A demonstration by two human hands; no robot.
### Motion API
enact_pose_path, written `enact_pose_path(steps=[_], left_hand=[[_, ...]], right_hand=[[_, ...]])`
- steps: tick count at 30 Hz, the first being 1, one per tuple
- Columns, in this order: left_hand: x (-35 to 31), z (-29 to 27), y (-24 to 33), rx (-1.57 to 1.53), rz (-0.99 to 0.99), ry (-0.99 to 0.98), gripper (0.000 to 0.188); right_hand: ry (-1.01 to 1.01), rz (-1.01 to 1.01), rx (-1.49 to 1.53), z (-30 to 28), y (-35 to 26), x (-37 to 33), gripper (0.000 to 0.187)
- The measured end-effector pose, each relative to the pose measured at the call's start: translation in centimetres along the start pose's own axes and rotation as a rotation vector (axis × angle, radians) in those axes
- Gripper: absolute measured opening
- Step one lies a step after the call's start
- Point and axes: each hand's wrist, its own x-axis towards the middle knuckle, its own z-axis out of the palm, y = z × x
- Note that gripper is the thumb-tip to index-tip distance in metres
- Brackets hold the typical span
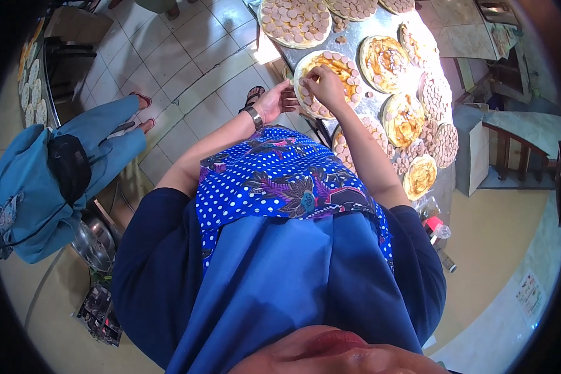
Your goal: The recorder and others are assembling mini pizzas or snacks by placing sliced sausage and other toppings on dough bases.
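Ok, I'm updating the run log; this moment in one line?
right hand: over partly topped pizza; left hand: beside it; nearby: other pizzas, metal table

Prob pizza-prep kitchen: metal tbl [360, 31] w/ many topped pizzas [296, 22], more far L, tiled flr [193, 56]

A seemingly metal table [353, 32], partly lost in glare, carries round pizzas [384, 64] and loose sausage slices [341, 40].

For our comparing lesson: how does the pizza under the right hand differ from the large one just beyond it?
The near pizza, under the right hand, shows orange sauce in its middle; the pizza beyond is almost covered with round slices. The hand partly hides the near pizza; no hand covers the pizza beyond. Both are round and topped with similar slices.
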Motion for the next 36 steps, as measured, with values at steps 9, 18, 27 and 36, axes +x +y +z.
enact_pose_path(steps=[9,18,27,36], left_hand=[[1.7,1.4,0.7,0.212,-0.073,0.121,0.035],[0.4,2.0,1.0,0.241,-0.026,0.070,0.044],[1.1,0.9,0.4,0.153,-0.067,0.116,0.047],[0.6,5.0,0.0,-0.063,0.038,0.139,0.081]], right_hand=[[0.107,-0.039,-0.026,1.3,1.8,-2.5,0.018],[0.832,0.526,0.114,-9.4,22.7,-13.0,0.016],[0.704,0.621,-0.354,-12.9,33.8,-16.9,0.022],[0.665,0.578,-0.209,-12.6,36.7,-18.3,0.022]])
